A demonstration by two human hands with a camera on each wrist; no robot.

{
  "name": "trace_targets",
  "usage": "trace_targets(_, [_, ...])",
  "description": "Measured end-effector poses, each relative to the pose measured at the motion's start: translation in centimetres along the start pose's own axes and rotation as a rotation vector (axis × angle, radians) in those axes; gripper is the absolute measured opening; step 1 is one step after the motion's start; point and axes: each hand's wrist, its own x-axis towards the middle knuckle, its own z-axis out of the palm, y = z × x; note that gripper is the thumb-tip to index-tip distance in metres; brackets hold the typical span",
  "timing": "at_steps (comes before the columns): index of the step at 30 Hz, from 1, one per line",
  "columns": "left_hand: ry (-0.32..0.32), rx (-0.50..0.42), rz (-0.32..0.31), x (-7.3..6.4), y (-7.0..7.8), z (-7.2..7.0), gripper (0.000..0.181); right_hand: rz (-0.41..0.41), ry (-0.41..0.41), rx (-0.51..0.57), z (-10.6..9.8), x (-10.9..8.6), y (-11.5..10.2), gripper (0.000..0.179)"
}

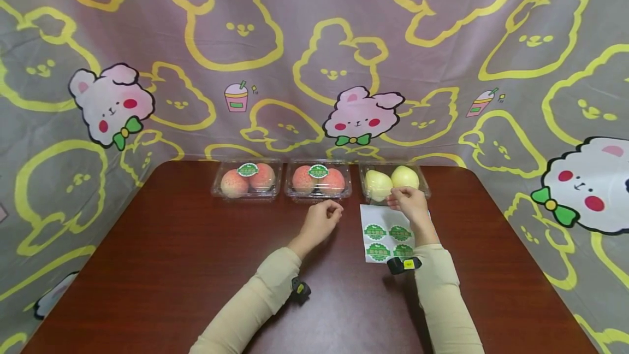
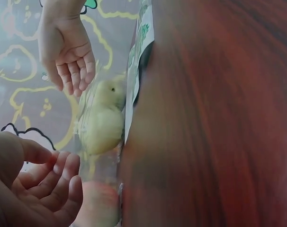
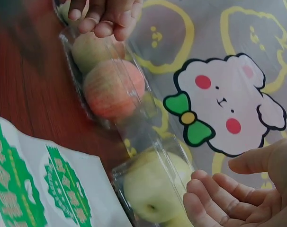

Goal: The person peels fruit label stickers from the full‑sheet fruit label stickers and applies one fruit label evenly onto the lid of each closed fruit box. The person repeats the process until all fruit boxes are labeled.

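Note:
Loosely curled, my left hand hovers over the table in front of the middle box of reddish apples, and I see nothing in its fingers. My right hand is raised at the front of the clear box of yellow-green apples; in the right wrist view its fingers are relaxed with nothing between them. Just below that hand lies a white sticker sheet with green round labels, partly hidden by the right hand and wrist. A green label sits on the middle box's lid.
Left of the middle box stands another clear box of reddish apples with a green label on top. The three boxes line the back edge of the dark red wooden table. A patterned curtain hangs behind them.

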Motion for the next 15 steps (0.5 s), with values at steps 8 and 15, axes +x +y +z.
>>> trace_targets(8, [0.004, -0.114, -0.034, 0.4, 0.0, 1.9, 0.014, 0.029, 0.085, -0.048, -1.5, 0.1, 0.4, 0.038])
trace_targets(15, [0.022, -0.237, -0.125, 0.9, 0.5, 3.5, 0.014, 0.097, 0.155, -0.005, -2.8, 0.7, 1.2, 0.038])
